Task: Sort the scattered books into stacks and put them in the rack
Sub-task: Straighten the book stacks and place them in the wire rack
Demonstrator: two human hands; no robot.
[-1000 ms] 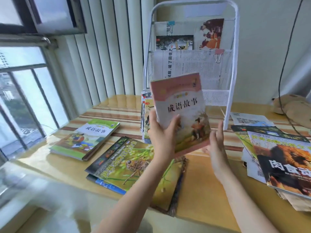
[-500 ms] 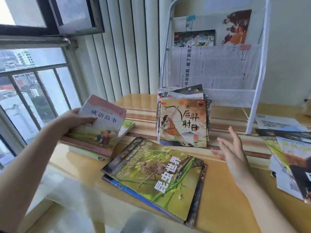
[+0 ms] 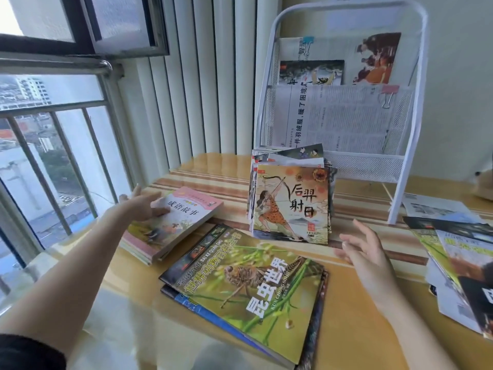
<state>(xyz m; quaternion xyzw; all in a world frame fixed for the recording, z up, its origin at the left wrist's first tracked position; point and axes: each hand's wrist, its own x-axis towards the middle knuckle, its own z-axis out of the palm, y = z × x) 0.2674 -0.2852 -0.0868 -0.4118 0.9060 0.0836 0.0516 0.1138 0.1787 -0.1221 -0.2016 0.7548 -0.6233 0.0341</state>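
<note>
Stood on a glossy yellow-wood table (image 3: 357,324) with brown stripes across its far half. To the left, a window (image 3: 50,145) with grey bars, looking out on buildings below; above it, a dark-framed pane (image 3: 120,22) swung open. Behind, pale vertical blinds (image 3: 202,84) and a cream wall (image 3: 458,84).

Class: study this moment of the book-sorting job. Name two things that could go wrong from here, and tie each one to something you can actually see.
1. The pink book lies askew on its small stack near the table's window edge, under the left hand; a careless push might slide it off.
2. The archer picture books stand upright and loose in front of the white rack; the right hand, open close by, could knock them over.
</note>
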